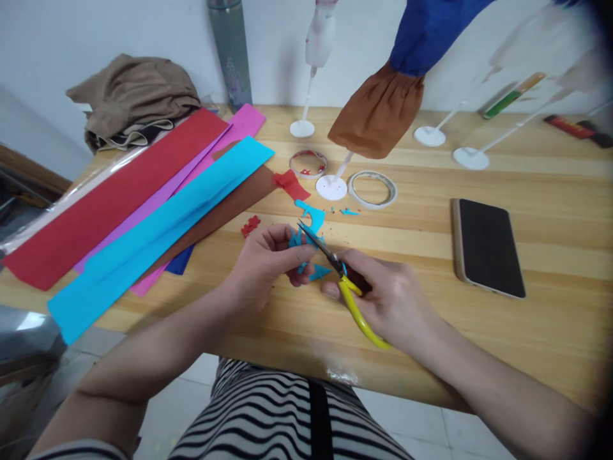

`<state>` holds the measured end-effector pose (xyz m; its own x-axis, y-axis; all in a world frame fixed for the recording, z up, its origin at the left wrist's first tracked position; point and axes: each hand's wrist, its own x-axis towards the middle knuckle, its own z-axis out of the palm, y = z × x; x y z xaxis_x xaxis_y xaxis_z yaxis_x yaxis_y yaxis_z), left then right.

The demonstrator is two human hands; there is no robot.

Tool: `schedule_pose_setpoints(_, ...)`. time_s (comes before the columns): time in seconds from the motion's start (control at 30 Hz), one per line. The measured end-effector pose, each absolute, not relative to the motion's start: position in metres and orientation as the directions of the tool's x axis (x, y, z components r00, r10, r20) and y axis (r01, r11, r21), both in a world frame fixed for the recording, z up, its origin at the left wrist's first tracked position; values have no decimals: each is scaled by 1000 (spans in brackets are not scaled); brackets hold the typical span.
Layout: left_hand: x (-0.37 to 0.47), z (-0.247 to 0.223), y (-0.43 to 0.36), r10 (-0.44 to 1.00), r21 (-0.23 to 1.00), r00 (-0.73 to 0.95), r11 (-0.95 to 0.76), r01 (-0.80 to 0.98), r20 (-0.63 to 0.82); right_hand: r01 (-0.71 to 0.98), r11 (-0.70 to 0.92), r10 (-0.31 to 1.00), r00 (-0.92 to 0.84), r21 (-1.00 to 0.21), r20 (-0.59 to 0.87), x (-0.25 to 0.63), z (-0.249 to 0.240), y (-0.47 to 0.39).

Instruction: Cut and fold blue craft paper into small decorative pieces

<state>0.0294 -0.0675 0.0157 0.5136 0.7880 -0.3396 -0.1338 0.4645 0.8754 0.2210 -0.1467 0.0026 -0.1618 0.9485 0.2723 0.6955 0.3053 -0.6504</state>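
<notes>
Forearms (175, 345) inward; left hand (272, 257) in pinch on blue paper (295, 239); right hand (395, 294) around scissors (345, 291)

The worktop (412, 236) is smooth, pale-grained wood, glossy at its near edge. The scissors (349, 284) have dark metal blades and shiny yellow handles that look like plastic. At left, the red strip (119, 195) and blue strip (160, 233) look papery and matt. The phone (491, 249), right, has a smooth dark face; far left lies rumpled, dull brown cloth (138, 89).
</notes>
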Motion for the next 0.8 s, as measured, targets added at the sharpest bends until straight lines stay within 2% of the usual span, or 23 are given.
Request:
schedule_pose_setpoints(0.33,30,14,-69,795,865,511,470,-177,-327,690,294,954,-170,-661,248,220,-1,-146)
schedule_pose_setpoints(0.8,32,14,-71,778,832,517,517,-201,-358,616,270,963,-172,-741,207,216,3,-145)
